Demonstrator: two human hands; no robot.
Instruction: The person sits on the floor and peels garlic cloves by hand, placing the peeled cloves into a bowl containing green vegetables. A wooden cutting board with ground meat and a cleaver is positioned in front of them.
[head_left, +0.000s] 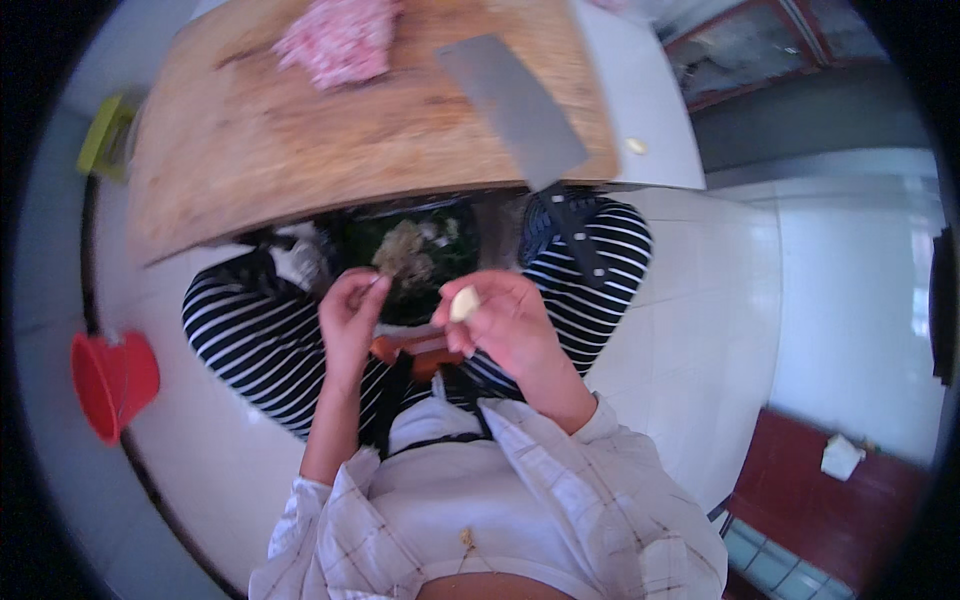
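Observation:
In my right hand (502, 319) is a pale peeled garlic clove (465, 304), pinched between thumb and fingers. My left hand (352, 304) is beside it, thumb and forefinger tips together; whether a scrap of skin sits between them cannot be made out. Below both hands, between my knees, a dark bin (469, 262) holds brownish and green scraps (405, 251). A cleaver (517, 112) lies on the wooden cutting board (300, 150), its black handle jutting over the near edge. Pink minced meat (341, 41) rests at the board's far side. Another pale clove (635, 145) lies right of the board.
The white tabletop (667, 127) shows beyond the board's right edge. A red bucket (116, 386) is on the floor at the left, with a yellow-green plastic object (109, 139) farther up. A dark red stool or bench (810, 495) stands at the lower right.

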